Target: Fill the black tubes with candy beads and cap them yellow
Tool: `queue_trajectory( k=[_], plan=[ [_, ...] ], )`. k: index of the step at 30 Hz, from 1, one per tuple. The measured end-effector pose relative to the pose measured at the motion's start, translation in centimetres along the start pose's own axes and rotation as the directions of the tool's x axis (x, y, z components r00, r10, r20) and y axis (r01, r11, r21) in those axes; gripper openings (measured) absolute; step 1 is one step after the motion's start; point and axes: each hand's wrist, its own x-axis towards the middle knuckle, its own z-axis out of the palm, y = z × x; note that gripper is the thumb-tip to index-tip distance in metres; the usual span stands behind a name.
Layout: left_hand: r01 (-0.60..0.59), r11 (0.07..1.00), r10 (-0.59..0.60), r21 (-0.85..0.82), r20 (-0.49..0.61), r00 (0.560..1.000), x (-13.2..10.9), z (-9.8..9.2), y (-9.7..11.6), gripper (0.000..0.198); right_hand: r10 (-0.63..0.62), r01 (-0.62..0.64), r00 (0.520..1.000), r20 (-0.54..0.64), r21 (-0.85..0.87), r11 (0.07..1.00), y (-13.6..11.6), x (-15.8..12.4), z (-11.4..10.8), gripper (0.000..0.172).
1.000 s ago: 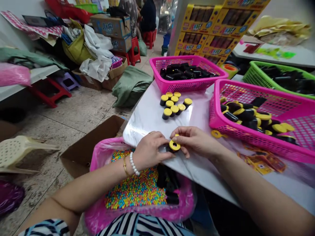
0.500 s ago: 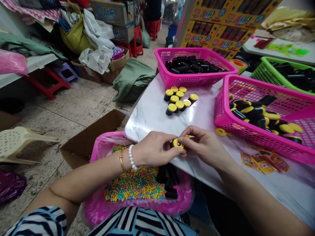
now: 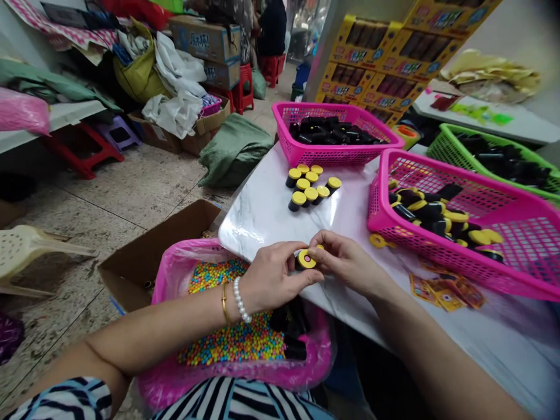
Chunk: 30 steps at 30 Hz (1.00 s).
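Observation:
Between my hands is a small black container with a yellow cap, its round top turned toward me. My left hand is closed around its black body, which the fingers mostly hide. The fingertips of my right hand pinch at the cap's right edge, where a small yellow part shows. On the white table, just beyond my hands, several black containers with yellow caps stand in a cluster. Under my left forearm lies a pink tub lined with clear plastic, holding small multicoloured candy balls and some black containers.
A pink basket of capped containers stands at right, another pink basket of black ones behind. Farther right is a green basket. A loose yellow cap and printed cards lie nearby. An open cardboard box is left.
The camera view has shifted slightly. The capped container stays between both hands, its yellow top now more visible and facing me. The standing cluster looks the same.

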Motion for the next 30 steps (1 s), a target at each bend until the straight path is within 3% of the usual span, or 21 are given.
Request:
queue_trajectory(
  k=[3,6,10,14,17,19,22,24,26,28,30],
  plan=[
    [-0.072,0.993,0.075,0.093,-0.035,0.997,-0.4,0.2,-0.2,0.026,0.034,-0.043,0.996,0.08,0.121,0.992,0.3,0.1,-1.6,0.044],
    [-0.123,0.986,0.123,0.11,0.007,0.992,-0.4,0.2,-0.4,0.02,0.091,-0.125,0.984,0.152,0.229,0.965,0.8,0.3,-2.8,0.043],
    [-0.137,0.983,0.126,0.123,0.096,0.987,-0.1,0.1,-0.5,0.018,0.125,-0.167,0.966,0.225,0.181,0.969,0.4,0.4,-2.0,0.045],
    [-0.108,0.989,0.089,0.102,0.168,0.982,0.5,0.0,-0.4,0.015,0.161,-0.153,0.975,0.151,-0.06,0.986,-0.6,0.6,-0.2,0.043],
    [-0.039,0.992,0.016,0.124,0.182,0.983,0.9,-0.1,-0.3,0.012,0.138,-0.131,0.984,0.115,-0.069,0.989,-0.6,0.4,0.8,0.045],
    [0.001,0.987,-0.033,0.162,0.197,0.98,1.0,0.0,-0.2,0.01,0.074,-0.069,0.996,0.042,-0.11,0.992,-0.4,-0.1,1.5,0.041],
    [-0.027,0.973,-0.023,0.231,0.212,0.977,1.0,0.2,-0.5,0.003,-0.12,0.073,0.987,-0.104,-0.38,0.922,0.1,-1.0,2.9,0.036],
    [-0.075,0.958,0.016,0.277,0.212,0.977,1.0,0.3,-0.8,0.004,-0.27,0.154,0.955,-0.125,-0.568,0.808,0.2,-1.8,3.7,0.034],
    [-0.107,0.953,0.05,0.283,0.202,0.978,0.7,0.2,-1.2,0.016,-0.41,0.195,0.901,-0.145,-0.708,0.678,0.0,-2.9,3.6,0.028],
    [-0.116,0.967,0.077,0.225,0.175,0.982,0.3,0.1,-1.5,0.04,-0.536,0.154,0.813,-0.228,-0.803,0.576,-0.9,-4.1,1.8,0.02],
    [-0.144,0.983,0.129,0.109,0.137,0.982,-0.3,-0.2,-1.7,0.052,-0.611,0.016,0.695,-0.379,-0.841,0.541,-2.3,-5.3,-1.7,0.026]
  ],
)
